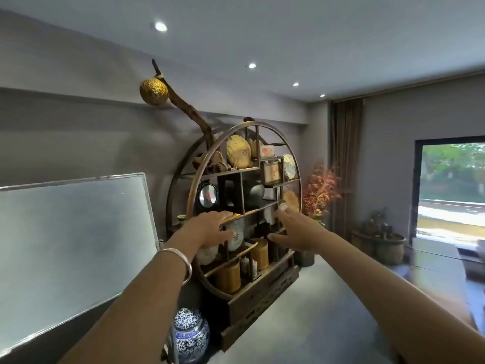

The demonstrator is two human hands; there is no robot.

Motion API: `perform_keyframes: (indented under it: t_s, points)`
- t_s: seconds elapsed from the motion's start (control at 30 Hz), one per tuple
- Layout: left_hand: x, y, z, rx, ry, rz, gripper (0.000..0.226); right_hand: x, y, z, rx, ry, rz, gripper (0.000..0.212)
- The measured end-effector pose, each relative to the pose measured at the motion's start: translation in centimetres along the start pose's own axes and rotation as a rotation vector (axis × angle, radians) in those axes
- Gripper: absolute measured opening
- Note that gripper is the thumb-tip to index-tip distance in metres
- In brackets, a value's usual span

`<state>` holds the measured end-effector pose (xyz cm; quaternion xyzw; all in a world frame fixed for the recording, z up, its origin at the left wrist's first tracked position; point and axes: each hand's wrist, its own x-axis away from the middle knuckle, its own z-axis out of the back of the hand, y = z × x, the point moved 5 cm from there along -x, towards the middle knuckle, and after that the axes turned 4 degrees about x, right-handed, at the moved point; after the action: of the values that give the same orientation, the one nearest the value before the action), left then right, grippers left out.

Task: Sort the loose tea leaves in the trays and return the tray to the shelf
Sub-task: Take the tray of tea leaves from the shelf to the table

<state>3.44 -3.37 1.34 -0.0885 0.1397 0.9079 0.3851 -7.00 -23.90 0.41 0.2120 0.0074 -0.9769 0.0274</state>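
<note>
A round dark wooden shelf (262,126) stands on the counter against the grey wall, filled with tea cakes, plates, jars and bamboo canisters. A thin yellow tray edge (234,217) lies along the middle shelf board. My left hand (212,227), with a silver bangle on the wrist, reaches to that board, its straight fingers resting on the tray's left end. My right hand (291,232) stretches toward the shelf's right side with fingers straight and thumb spread, holding nothing. No tea leaves can be seen.
A blue-and-white porcelain jar (190,334) stands at the shelf's foot. A framed whiteboard (73,232) leans at the left. The grey counter (328,311) runs to the right. Red dried branches (319,193) and a large pot (380,245) stand beyond.
</note>
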Motion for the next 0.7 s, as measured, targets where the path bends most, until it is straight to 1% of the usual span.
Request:
perform_keyframes:
  t_s: [0.13,0.3,0.53,0.63,0.7]
  points:
    - [-6.1,-2.2,-1.8,-0.003,-0.034,0.015,0.070,-4.4,2.9,-2.2,0.008,0.010,-0.065,0.065]
    - [-15.4,-3.0,-5.7,-0.030,-0.076,-0.034,0.070,-9.9,8.3,-6.0,0.038,0.015,-0.086,0.061]
    - [-30.1,-5.0,-7.6,0.018,-0.036,-0.023,0.071,-20.2,17.2,-9.0,0.072,0.009,-0.069,0.069]
    - [-36.1,-5.7,-8.5,0.032,-0.028,-0.017,0.072,-24.8,21.3,-8.9,0.061,0.030,-0.078,0.061]
    - [-39.2,-6.6,-9.4,0.028,-0.039,-0.005,0.071,-27.4,23.4,-9.5,0.070,0.021,-0.074,0.060]
